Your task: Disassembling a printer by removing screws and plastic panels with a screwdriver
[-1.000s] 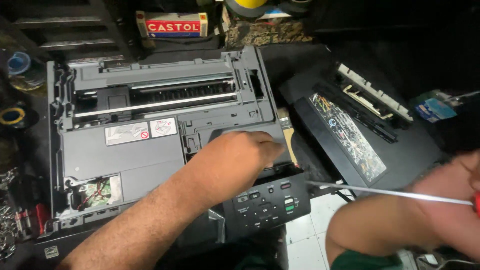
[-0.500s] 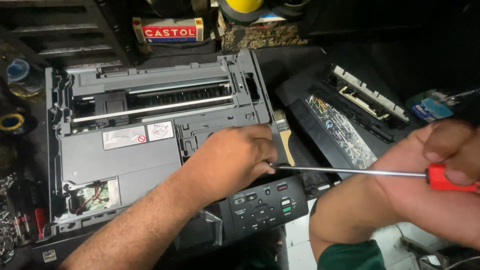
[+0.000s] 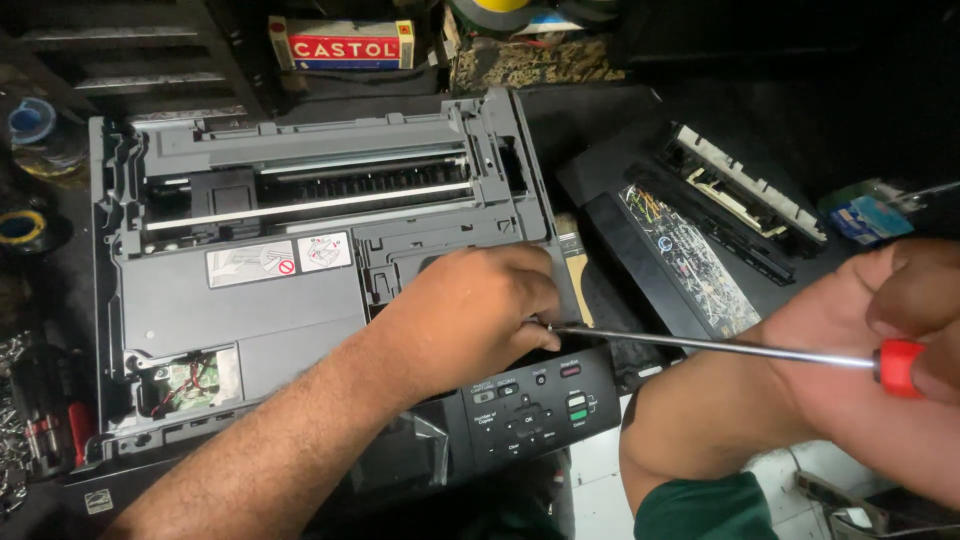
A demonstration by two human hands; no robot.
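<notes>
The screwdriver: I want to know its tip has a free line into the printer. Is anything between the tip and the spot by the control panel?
Nothing visible blocks the screwdriver. Its shaft runs bare from the right hand to the printer edge above the control panel. The left hand rests at the tip, hiding the contact point.

Opened grey printer (image 3: 290, 290): cover off, rollers and metal rail exposed, lying flat before you, black button panel at its front right. Screwdriver (image 3: 720, 348): long steel shaft, red handle, lying near-horizontal, tip at printer's right edge
</notes>
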